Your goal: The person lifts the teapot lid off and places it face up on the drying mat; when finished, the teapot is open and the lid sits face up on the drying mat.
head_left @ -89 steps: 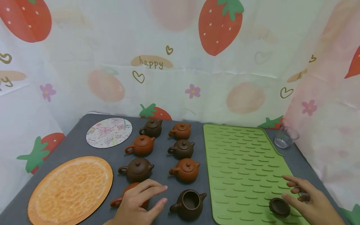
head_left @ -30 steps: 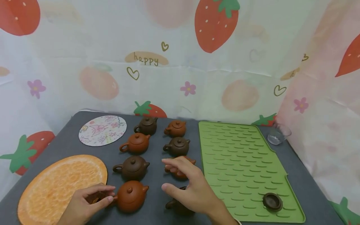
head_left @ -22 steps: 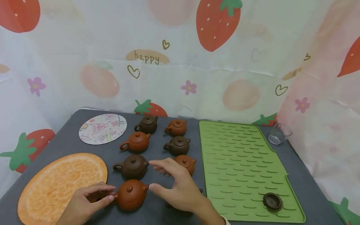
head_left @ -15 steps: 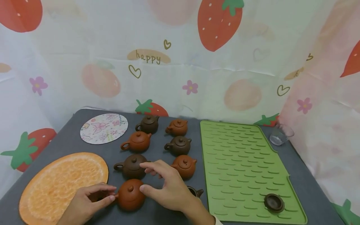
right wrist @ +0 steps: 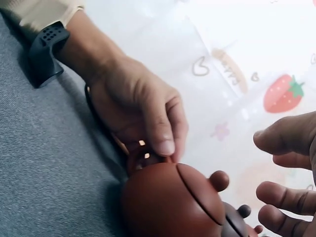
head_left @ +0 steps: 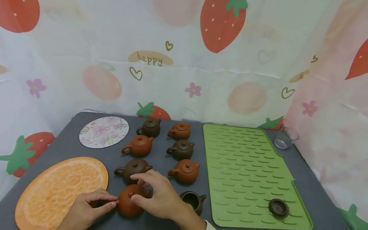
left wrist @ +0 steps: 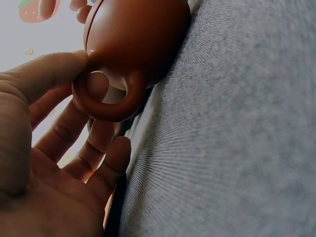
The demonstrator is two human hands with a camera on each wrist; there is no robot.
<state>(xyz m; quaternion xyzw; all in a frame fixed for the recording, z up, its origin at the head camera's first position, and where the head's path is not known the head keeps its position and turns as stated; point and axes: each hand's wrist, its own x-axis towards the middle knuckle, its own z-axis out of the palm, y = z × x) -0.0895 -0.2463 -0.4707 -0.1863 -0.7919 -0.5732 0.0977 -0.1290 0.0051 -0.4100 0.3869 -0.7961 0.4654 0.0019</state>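
In the head view a reddish-brown clay teapot (head_left: 127,204) stands at the near end of the left row, its lid on. My left hand (head_left: 87,206) pinches this teapot's handle (left wrist: 116,111) between thumb and forefinger, the other fingers behind it. Above the same pot hovers my right hand (head_left: 161,196), thumb and fingers apart around the lid knob (right wrist: 219,180); in the right wrist view a gap shows between them and the knob. A dark brown teapot (head_left: 195,203) without its lid sits to the right, partly behind my right forearm. Its size of dark lid (head_left: 279,208) lies upturned on the green mat.
Several brown and reddish teapots, such as a reddish one (head_left: 187,171) and a dark one (head_left: 133,171), form two rows. A green mat (head_left: 244,179) lies right, a glass cup (head_left: 285,138) beyond it. An orange oval mat (head_left: 63,191) and a patterned oval mat (head_left: 104,132) lie left.
My right hand has come from the dark lid on the green mat, leftward to above the near reddish teapot. My left hand has moved left from over that pot to its handle.
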